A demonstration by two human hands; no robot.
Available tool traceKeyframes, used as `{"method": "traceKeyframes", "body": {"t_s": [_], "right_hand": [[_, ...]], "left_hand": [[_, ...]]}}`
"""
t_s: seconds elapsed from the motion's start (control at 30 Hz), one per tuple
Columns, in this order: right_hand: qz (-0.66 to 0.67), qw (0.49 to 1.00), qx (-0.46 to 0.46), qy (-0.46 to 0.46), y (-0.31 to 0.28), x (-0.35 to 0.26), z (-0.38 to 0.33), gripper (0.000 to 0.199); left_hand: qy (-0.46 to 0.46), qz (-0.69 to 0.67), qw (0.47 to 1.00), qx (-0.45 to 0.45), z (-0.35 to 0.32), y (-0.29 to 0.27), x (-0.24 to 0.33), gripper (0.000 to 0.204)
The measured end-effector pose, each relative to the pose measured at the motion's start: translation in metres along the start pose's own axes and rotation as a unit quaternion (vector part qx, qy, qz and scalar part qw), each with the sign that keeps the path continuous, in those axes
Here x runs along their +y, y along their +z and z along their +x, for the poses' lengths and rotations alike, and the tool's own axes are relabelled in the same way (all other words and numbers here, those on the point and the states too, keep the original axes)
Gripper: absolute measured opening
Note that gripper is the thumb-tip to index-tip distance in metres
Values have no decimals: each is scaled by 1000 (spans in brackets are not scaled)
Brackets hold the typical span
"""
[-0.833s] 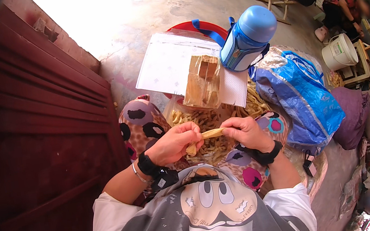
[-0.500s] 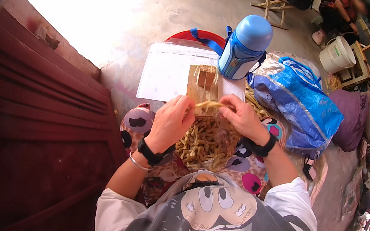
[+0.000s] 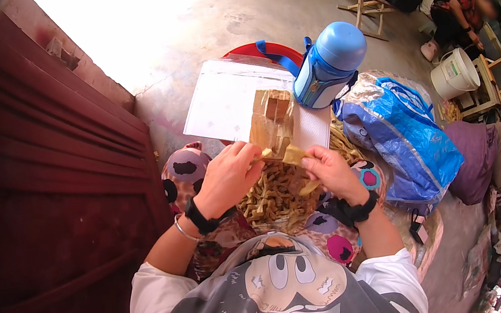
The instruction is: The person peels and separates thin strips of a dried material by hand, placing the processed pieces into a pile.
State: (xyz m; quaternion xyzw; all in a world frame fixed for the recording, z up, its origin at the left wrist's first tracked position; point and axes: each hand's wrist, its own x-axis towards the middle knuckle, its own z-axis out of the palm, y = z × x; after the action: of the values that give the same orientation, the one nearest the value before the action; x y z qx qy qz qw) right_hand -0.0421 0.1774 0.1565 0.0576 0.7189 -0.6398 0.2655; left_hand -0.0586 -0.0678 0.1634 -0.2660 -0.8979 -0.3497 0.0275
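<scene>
My left hand (image 3: 230, 174) is closed in a pinch on a small yellowish dried piece (image 3: 265, 153). A broader tan dried piece (image 3: 293, 154) is pinched in my right hand (image 3: 332, 171), and another pale strip (image 3: 310, 187) hangs below those fingers. Both hands hover above a heap of short, tan, curled dried pieces (image 3: 269, 196) in my lap. What exactly the dried material is, I cannot tell. Just beyond my fingers lies a clear plastic-wrapped brown block (image 3: 273, 114), resting over white sheets (image 3: 232, 97).
A blue bottle (image 3: 330, 63) stands right of the block, with a red round rim (image 3: 244, 49) behind. The blue bag (image 3: 399, 134) lies on the right, near longer tan strips (image 3: 344, 142). A dark red door (image 3: 67, 184) fills the left. Other people sit at far right by a white bucket (image 3: 455, 74).
The strip that stretched between both hands is now in separate pieces, one in each hand. My hands have moved slightly lower and the right fingers have turned.
</scene>
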Motion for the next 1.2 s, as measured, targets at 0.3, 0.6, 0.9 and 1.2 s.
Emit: {"method": "traceKeyframes", "body": {"t_s": [0.3, 0.6, 0.9, 1.2], "right_hand": [[77, 985, -151, 19, 23, 7, -19, 26], [351, 919, -180, 7, 15, 12, -23, 41], [146, 985, -95, -10, 35, 27, -24, 34], [216, 971, -95, 29, 41, 38, -18, 22]], "left_hand": [[124, 62, 990, -14, -20, 2, 18, 28], [-28, -109, 975, -191, -52, 33, 17, 21], [-237, -603, 754, -103, -40, 22, 18, 22], [-190, -327, 914, -148, -36, 46, 15, 15]]}}
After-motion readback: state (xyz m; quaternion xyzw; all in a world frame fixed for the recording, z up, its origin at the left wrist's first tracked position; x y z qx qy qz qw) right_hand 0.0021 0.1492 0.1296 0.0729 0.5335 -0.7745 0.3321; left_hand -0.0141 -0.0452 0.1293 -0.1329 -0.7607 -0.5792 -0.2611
